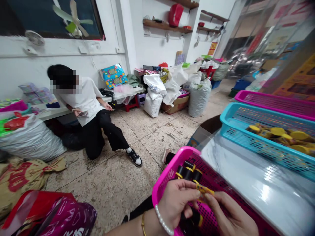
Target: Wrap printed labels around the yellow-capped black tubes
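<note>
Over a pink plastic basket [162, 175], my left hand [176, 201] and my right hand [230, 213] meet. Between them they pinch a small yellow printed piece [204, 188], its exact kind too small to make out. The left wrist wears a white bead bracelet and a thin gold-coloured bangle. Several short black cylinders with yellow rims [189, 172] lie in the basket, just beyond my left fingers. More black pieces [192, 223] are partly hidden beneath my hands.
A white marbled tabletop [251, 173] bears a blue basket [228, 126] of yellow-capped pieces [278, 131]; behind it is another pink basket [273, 101]. A seated person [86, 98] holds small items across the floor. Sacks [200, 98] and bags [61, 213] crowd the room's sides.
</note>
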Available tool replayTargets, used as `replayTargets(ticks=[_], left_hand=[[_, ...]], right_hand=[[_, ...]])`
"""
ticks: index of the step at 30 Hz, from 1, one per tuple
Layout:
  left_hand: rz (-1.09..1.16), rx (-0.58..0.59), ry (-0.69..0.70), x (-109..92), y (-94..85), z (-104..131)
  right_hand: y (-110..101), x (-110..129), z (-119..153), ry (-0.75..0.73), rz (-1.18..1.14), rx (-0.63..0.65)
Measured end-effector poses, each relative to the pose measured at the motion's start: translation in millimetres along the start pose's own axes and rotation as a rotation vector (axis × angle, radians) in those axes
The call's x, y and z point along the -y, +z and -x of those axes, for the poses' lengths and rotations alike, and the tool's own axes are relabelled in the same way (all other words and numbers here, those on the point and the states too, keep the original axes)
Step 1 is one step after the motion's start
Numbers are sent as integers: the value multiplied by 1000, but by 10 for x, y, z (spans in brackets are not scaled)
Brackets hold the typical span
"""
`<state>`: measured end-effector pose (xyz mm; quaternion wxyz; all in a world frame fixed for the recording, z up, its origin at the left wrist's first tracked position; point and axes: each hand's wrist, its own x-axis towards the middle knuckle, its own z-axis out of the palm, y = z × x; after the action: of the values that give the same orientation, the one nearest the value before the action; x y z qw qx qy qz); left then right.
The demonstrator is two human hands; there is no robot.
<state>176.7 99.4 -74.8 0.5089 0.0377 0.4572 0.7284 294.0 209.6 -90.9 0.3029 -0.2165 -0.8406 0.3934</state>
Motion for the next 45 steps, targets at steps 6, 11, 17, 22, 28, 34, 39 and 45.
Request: replayTargets(ticks=[6, 11, 17, 22, 28, 34, 39, 45], left_hand=[[-143, 38, -16, -37, -37, 37], [-209, 16, 8, -154, -113, 17], [-190, 8, 11, -223, -187, -17], [-107, 21, -16, -183, -161, -38], [-82, -9, -58, -166, -106, -76], [-101, 12, -83, -147, -85, -89], [-124, 19, -109, -110, -107, -113], [-154, 32, -109, -79, -121, -121]], right_hand=[[36, 127, -42, 35, 16, 12], [-70, 144, -136, 128, -65, 220], [-29, 78, 72, 109, 397, 683], [-122, 17, 34, 174, 200, 536], [-385, 115, -185, 340, -411, 324], [-338, 122, -204, 359, -517, 339], [-360, 108, -207, 266, -301, 317], [-329, 122, -171, 113, -94, 341]])
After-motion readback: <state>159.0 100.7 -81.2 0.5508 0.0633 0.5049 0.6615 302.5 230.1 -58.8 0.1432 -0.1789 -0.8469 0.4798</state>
